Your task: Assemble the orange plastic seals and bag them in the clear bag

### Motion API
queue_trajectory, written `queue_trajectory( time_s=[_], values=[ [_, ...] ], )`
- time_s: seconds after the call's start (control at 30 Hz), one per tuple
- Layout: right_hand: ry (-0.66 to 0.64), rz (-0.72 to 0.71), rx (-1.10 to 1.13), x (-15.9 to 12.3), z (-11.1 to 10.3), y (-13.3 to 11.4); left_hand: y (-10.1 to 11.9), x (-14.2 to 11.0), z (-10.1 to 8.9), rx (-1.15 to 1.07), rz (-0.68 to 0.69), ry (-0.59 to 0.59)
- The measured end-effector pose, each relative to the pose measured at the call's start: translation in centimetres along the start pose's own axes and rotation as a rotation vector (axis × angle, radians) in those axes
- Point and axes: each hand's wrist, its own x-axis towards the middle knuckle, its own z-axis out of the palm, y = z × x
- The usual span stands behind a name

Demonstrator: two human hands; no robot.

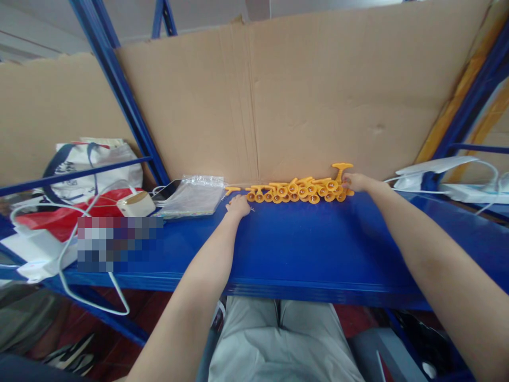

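A row of several orange plastic pieces with round cups lies along the back of the blue shelf, against the cardboard. My right hand is at the row's right end, fingers closed on an upright orange T-shaped piece. My left hand rests at the row's left end, fingers curled on the shelf beside a lone orange piece. What the left fingers hold, if anything, is hidden.
A clear plastic bag lies left of the row. Further left are a white charger, white cables, a red bag and a white tote. A cardboard sheet backs the shelf. White devices sit at the right.
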Motion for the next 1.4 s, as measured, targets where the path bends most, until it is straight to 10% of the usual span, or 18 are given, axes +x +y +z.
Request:
queue_trajectory(
  time_s=[0.3,0.87,1.4],
  values=[
    [-0.183,0.128,0.007,-0.9,-1.6,-0.1,0.2,-0.1,-0.2,0.001,-0.011,-0.014],
    [0.229,0.451,0.042,-7.2,-5.7,-5.2,0.6,-0.7,-0.8,0.044,-0.005,-0.022],
    [0.002,-0.029,0.312,-7.5,-3.6,-7.8,1.9,-1.7,-2.6,0.267,0.098,-0.081]
  ],
)
